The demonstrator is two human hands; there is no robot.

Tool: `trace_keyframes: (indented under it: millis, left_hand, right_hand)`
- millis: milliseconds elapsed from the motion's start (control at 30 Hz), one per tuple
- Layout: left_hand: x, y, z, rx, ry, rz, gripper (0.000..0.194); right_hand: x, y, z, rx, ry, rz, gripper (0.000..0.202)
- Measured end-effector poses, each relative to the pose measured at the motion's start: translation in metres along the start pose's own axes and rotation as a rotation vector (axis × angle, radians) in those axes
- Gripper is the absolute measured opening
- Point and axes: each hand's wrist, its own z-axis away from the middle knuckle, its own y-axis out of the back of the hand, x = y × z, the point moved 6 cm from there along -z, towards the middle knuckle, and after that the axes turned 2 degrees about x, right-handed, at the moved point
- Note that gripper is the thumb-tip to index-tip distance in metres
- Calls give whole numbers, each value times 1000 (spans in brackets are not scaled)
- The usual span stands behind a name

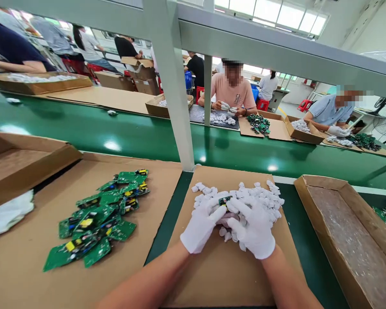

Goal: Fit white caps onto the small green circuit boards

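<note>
Both my hands wear white gloves and meet over a heap of small white plastic pieces (263, 198) on a cardboard sheet. Between my fingertips is a small green circuit board (225, 200) with a yellow part on it. My left hand (202, 225) pinches the board from its left side. Close against it on the right, my right hand (253, 225) has its fingers bent at the board and over the white pieces; what its fingertips grip is partly hidden. To the left, a pile of green circuit boards (99, 214) with yellow and blue components lies on another cardboard sheet.
A shallow cardboard box (312, 182) with a plastic-lined bottom stands at right, another box (51, 150) at left. A white cloth-like item (11, 214) lies beside it. A metal post (170, 86) rises ahead, before the green conveyor belt (141, 137). Several co-workers sit beyond.
</note>
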Motion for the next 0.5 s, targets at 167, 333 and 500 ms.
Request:
trace_keyframes:
  millis: [167, 333, 500]
  left_hand:
    - [-10, -1, -1, -79, 44, -21, 42]
    - [-10, 0, -3, -52, -71, -120, 37]
    - [-5, -3, -6, -48, -52, -123, 30]
  right_hand:
    - [3, 3, 2, 147, 38, 6, 21]
    - [-4, -2, 5, 163, 169, 113, 22]
    - [4, -12, 7, 14, 57, -113, 31]
